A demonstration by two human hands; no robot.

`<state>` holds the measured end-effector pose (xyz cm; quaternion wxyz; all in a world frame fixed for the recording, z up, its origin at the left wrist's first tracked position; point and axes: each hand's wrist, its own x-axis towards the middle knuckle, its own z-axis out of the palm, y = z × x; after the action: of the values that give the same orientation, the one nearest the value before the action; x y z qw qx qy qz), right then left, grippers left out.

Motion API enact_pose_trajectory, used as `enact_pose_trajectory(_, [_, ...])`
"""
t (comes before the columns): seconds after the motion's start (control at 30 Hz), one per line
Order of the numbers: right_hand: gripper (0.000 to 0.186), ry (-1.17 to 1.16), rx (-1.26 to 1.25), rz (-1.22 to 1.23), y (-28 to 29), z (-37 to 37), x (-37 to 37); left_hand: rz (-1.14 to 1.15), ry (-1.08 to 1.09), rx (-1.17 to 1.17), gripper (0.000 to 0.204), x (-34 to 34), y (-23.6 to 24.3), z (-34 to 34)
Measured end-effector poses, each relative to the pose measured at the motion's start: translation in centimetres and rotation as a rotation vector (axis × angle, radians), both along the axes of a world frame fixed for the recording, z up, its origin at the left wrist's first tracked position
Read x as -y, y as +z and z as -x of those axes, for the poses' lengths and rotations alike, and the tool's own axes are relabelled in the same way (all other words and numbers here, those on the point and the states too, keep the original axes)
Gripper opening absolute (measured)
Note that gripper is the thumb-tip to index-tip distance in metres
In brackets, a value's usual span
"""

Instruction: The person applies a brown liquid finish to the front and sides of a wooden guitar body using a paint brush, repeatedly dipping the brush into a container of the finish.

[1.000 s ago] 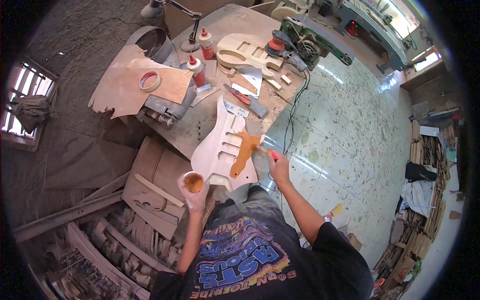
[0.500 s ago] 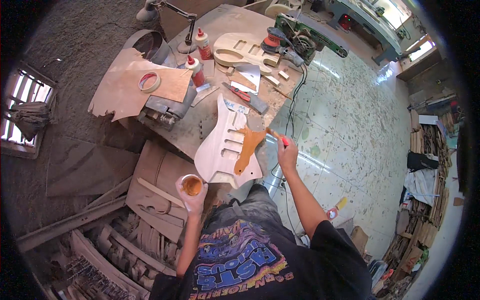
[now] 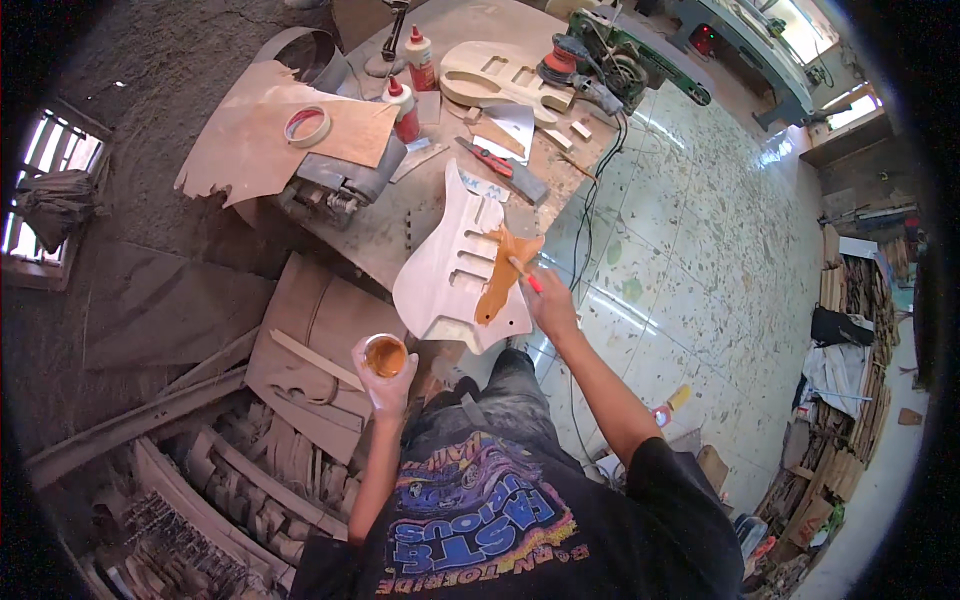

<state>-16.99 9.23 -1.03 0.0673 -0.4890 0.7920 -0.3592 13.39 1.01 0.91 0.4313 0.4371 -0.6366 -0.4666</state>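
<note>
The right hand hides the rear of the brush, whose bristles are too small to tell from the orange coat. The cup covers part of the left hand. The view's upper edge cuts off the lamp; the lower edge, the shirt.

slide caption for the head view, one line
Right hand holds a paintbrush to the orange patch on an electric guitar body; left hand holds an open cup.
</note>
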Motion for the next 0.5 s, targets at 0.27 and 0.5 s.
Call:
enact_pose_trajectory(0.27, [0.033, 0.283, 0.150, -0.086, -0.2, -3.1, -5.3, -0.004, 0.019, 0.022, 0.065, -0.6, 0.3, -1.0])
enact_pose_trajectory(0.5, [0.023, 0.177, 0.076, -0.116, -0.7, -5.9, -4.7, 0.002, -0.024, -0.013, 0.063, -0.6, 0.5, -1.4])
